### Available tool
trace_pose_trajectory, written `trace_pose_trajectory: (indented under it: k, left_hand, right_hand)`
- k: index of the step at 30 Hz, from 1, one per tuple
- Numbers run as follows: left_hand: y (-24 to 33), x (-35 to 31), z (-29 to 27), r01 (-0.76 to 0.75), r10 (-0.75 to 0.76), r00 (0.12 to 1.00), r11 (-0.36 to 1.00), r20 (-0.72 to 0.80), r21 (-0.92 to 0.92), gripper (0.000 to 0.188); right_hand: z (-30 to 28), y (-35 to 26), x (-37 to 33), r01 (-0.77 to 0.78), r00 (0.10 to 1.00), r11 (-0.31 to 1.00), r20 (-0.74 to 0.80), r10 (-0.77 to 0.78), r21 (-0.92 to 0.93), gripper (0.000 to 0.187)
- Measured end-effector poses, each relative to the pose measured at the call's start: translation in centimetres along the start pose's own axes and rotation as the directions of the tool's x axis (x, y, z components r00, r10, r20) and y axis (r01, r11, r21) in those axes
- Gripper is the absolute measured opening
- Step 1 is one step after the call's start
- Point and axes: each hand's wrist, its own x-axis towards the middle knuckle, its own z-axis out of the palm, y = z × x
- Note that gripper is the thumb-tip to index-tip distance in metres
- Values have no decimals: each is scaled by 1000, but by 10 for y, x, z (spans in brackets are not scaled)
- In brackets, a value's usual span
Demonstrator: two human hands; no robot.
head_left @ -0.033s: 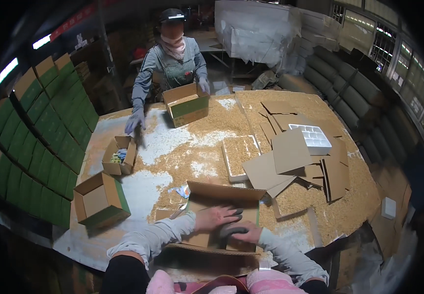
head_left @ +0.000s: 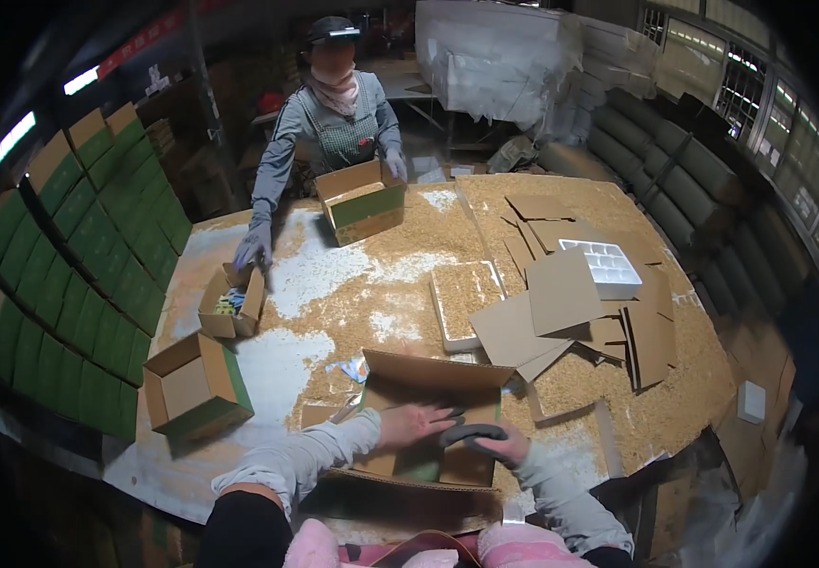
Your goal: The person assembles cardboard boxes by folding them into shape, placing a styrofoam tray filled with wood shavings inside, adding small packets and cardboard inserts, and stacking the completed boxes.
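Note:
In front of me lies a cardboard box with long flaps standing up at its far and near sides and green on part of its surface. My left hand reaches into it with fingers stretched out, apparently against the inside. Beside it, at the box's right end, my right hand has its dark-covered fingers extended to the left. Nothing shows in either palm, though the undersides are hidden. Both hands have dark coverings on fingers.
Across the table a co-worker handles a green-brown box and a small carton with colourful packets. An open box stands left, near stacked green boxes. Grain-like bits, cardboard sheets and a white compartment tray lie rightward.
My right hand has shifted a little right and away from me, farther from my left. The co-worker's hand has moved left onto the small carton.

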Motion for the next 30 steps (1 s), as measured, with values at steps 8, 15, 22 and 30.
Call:
trace_pose_trajectory:
  k: [8, 15, 22, 30]
  left_hand:
    - [-19, 18, -69, 284, 11, 938, 549, 347, -786, 47]
    - [-67, -59, -72, 243, -794, 515, 497, -323, -833, 81]
    - [54, -97, -55, 37, -702, 612, 486, -365, -873, 77]
    - [75, -146, -8, -249, -992, 114, -84, 56, -965, 39]
  right_hand:
    - [20, 65, 6, -361, 561, 660, -719, -411, -659, 114]
    - [7, 54, 27, 18, 464, 812, -715, -523, -583, 101]
    - [-45, 46, 31, 638, 677, 757, -568, -468, 137, 40]
    - [46, 88, 14, -56, 596, 969, -786, -161, -241, 31]
